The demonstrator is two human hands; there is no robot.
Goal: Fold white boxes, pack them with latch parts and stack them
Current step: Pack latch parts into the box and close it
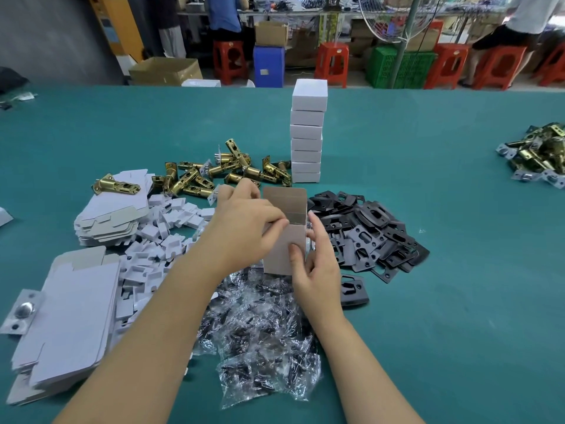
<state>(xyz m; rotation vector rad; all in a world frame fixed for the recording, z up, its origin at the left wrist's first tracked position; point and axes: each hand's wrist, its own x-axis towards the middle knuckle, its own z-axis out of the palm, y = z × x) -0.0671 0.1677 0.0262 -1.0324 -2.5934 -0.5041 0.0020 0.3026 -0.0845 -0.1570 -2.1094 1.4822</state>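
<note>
From the head view, both hands hold one open box [282,237] upright, its long axis vertical and its lid flap standing up on the far side. The left hand [244,228] pinches the top edge by the opening. The right hand [315,267] clamps the lower right side. Probably something is already inside, but I cannot tell. The stack of boxes [307,133] stands straight beyond the grip, slightly nearer the right hand.

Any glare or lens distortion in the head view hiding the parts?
Head view: the bagged screws glint, so their contents read poorly; wide-angle bending curves the table edge; the flat blanks at lower left look soft; the open box stays clear.
</note>
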